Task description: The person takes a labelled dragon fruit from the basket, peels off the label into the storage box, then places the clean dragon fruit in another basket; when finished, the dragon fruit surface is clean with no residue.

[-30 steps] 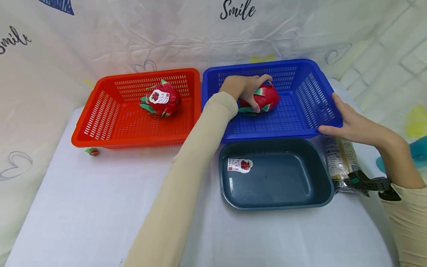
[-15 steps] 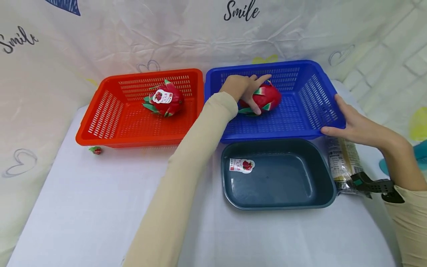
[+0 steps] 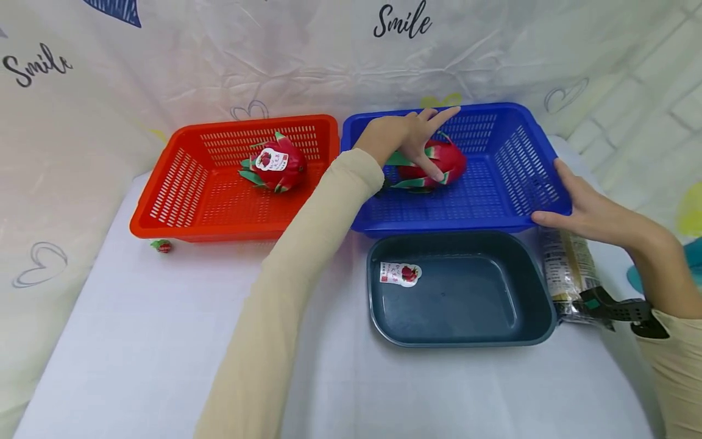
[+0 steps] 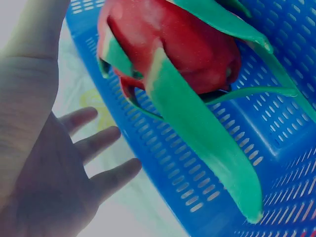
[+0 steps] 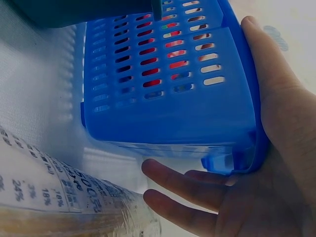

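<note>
My left hand point(image 3: 411, 140) is over a toy dragon fruit point(image 3: 446, 161) in the blue basket point(image 3: 504, 210). Its fingers are spread; in the left wrist view the fingers point(image 4: 118, 177) point past the basket rim, apart from the red dragon fruit point(image 4: 197, 54) with its long green leaves. My right hand point(image 3: 592, 207) holds the basket's near right corner, thumb along one rim and fingers around the other side. From the right wrist, the blue wall point(image 5: 173, 113) sits against that hand point(image 5: 276, 163). A second dragon fruit point(image 3: 287, 174), with a white label, lies in the red basket point(image 3: 181, 233).
A dark green tray point(image 3: 455, 335) with a stuck label point(image 3: 400, 274) stands in front of the blue basket. A printed plastic packet point(image 3: 567, 262) lies right of the tray, below my right hand. One small red-and-green piece point(image 3: 161, 246) lies before the red basket.
My left fingers have opened off the dragon fruit and the hand has risen slightly, showing more of its leaves. The right hand stays at the corner; the whole view has shifted a little.
</note>
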`<control>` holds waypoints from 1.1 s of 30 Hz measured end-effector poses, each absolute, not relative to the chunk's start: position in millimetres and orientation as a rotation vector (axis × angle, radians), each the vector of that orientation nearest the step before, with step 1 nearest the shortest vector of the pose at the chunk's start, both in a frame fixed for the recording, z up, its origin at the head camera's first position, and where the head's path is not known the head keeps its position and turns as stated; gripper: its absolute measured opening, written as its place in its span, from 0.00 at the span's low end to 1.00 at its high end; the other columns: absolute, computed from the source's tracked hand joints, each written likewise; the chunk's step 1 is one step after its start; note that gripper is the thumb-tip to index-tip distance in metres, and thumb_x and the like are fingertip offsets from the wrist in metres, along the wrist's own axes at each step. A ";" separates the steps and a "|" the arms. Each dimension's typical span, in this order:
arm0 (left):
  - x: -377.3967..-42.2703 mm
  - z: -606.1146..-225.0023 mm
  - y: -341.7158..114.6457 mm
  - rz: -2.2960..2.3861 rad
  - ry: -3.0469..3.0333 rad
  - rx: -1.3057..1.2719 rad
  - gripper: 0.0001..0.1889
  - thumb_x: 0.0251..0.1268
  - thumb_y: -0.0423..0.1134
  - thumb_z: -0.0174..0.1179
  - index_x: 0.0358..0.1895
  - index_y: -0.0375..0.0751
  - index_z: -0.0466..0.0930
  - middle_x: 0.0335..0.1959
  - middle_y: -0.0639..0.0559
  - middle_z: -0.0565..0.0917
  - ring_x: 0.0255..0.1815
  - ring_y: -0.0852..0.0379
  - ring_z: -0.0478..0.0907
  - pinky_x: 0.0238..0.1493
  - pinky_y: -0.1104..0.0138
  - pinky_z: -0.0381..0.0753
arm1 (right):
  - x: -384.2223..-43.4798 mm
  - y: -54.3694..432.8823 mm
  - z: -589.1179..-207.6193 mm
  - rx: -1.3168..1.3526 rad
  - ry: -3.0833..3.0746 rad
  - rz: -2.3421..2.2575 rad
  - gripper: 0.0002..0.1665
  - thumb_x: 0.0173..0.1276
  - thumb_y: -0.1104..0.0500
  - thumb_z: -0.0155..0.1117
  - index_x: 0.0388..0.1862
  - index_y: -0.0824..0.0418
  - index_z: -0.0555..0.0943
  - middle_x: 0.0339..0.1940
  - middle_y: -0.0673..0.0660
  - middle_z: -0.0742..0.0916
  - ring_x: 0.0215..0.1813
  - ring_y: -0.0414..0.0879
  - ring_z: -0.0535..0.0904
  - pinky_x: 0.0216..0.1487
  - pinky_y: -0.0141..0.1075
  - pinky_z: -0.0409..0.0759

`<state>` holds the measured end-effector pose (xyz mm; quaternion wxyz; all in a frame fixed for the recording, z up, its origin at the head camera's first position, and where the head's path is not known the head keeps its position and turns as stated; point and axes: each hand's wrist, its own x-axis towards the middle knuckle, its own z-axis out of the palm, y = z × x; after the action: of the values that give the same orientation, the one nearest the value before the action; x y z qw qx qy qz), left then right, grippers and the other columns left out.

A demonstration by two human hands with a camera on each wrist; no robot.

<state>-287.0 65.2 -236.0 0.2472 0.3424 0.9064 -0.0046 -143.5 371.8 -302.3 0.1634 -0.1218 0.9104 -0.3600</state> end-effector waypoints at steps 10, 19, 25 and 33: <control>-285.2 -232.3 50.3 0.292 2.476 1.010 0.60 0.53 0.73 0.56 0.75 0.65 0.17 0.81 0.54 0.30 0.82 0.51 0.31 0.80 0.52 0.41 | -141.9 370.4 -302.2 -0.343 2.593 -1.025 0.60 0.71 0.52 0.56 0.74 0.40 0.18 0.79 0.62 0.30 0.76 0.76 0.30 0.63 0.78 0.37; -274.1 -226.9 44.0 0.250 2.584 0.952 0.50 0.58 0.78 0.38 0.74 0.71 0.17 0.80 0.60 0.29 0.82 0.51 0.29 0.78 0.44 0.30 | -144.0 370.4 -300.8 -0.397 2.633 -1.007 0.59 0.70 0.53 0.57 0.76 0.44 0.21 0.79 0.68 0.35 0.74 0.80 0.38 0.61 0.79 0.43; -267.9 -225.9 41.5 0.227 2.592 0.919 0.50 0.57 0.80 0.37 0.72 0.73 0.15 0.80 0.57 0.25 0.82 0.49 0.27 0.78 0.45 0.28 | -142.8 376.1 -300.7 -0.442 2.639 -1.040 0.58 0.70 0.57 0.57 0.77 0.39 0.24 0.80 0.67 0.40 0.74 0.77 0.44 0.62 0.76 0.46; -259.0 -228.7 21.9 0.246 2.656 0.925 0.49 0.57 0.80 0.36 0.72 0.73 0.15 0.80 0.55 0.27 0.82 0.47 0.28 0.77 0.43 0.28 | -144.8 368.5 -299.3 -0.500 2.648 -1.020 0.58 0.68 0.60 0.60 0.78 0.40 0.29 0.78 0.68 0.49 0.69 0.70 0.52 0.68 0.24 0.62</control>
<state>-259.0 21.9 -228.7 0.1583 0.3236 0.9289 0.0859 -144.8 368.5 -299.3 0.1296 -0.1720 0.9113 -0.3510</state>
